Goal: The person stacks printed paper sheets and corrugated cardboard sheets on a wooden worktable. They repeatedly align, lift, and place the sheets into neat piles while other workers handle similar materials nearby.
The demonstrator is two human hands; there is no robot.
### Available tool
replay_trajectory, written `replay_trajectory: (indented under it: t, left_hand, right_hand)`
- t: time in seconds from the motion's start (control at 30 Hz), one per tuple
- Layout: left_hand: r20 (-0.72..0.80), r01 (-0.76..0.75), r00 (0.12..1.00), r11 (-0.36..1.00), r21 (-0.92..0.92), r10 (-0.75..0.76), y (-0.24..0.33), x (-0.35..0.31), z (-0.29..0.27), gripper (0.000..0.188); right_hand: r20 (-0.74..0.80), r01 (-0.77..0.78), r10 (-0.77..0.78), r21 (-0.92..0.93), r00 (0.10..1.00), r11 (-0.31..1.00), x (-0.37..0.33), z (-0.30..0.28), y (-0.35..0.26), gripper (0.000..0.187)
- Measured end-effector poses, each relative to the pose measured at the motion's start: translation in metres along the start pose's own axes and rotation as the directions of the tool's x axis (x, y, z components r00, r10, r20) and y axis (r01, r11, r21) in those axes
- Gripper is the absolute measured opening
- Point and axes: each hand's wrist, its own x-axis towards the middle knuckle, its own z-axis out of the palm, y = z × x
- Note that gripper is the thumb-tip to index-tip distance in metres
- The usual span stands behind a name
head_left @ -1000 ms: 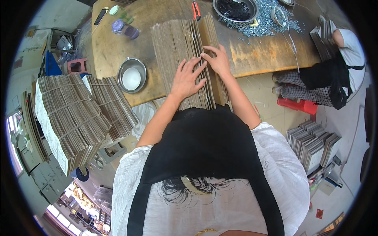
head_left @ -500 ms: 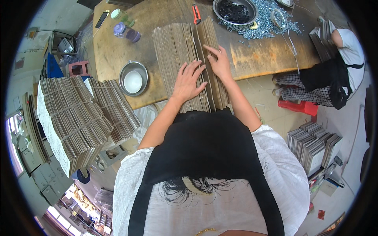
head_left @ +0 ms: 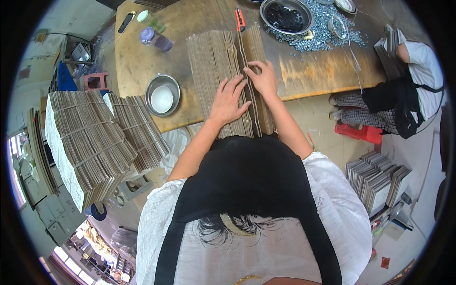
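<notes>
On the wooden table in front of me, a row of brown cardboard sheets (head_left: 209, 61) stands on edge, with a gap towards its right side. My left hand (head_left: 229, 102) rests on top of the row just left of the gap, fingers spread. At the gap, my right hand (head_left: 263, 80) has thumb and forefinger pinched at the upper edge of a cardboard sheet (head_left: 251, 97). More sheets (head_left: 257, 45) stand to the right, partly under that hand. A red utility knife (head_left: 240, 20) lies at the row's far end.
A steel bowl holding a white bowl (head_left: 162, 99) sits left, behind it a purple-lidded bottle (head_left: 156, 39). Far right are a basin of black rings (head_left: 286, 16) and scattered small metal pieces (head_left: 327, 28). Tied cardboard bundles (head_left: 90, 137) stand left; another person (head_left: 394, 95) is at right.
My right hand's fingers have drawn in from outstretched to a pinch at the sheet's edge. The left hand stays on the row. The whole view has shifted slightly.
</notes>
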Motion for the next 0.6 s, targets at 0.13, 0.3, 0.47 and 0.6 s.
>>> replay_trajectory:
  t: [0.13, 0.3, 0.47, 0.6]
  left_hand:
    - [-0.012, -0.008, 1.000, 1.000, 0.015, 0.008, -0.002, 0.000, 0.001, 0.065]
    - [-0.010, -0.009, 1.000, 1.000, 0.020, 0.009, -0.003, 0.000, 0.002, 0.059]
    - [-0.022, -0.020, 1.000, 0.999, 0.045, 0.021, -0.003, -0.001, 0.005, 0.055]
    - [-0.019, -0.033, 0.999, 0.998, 0.060, 0.035, -0.006, -0.001, 0.008, 0.055]
  right_hand:
    - [-0.028, 0.045, -0.044, 0.035, 0.999, 0.998, 0.003, 0.002, 0.007, 0.034]
    - [-0.042, 0.090, -0.088, 0.053, 0.995, 0.994, -0.004, -0.003, -0.005, 0.034]
    - [0.006, 0.044, -0.044, -0.032, 0.999, 0.999, -0.005, 0.001, -0.015, 0.042]
    - [0.002, 0.048, -0.048, -0.023, 0.999, 0.999, -0.004, 0.002, -0.014, 0.041]
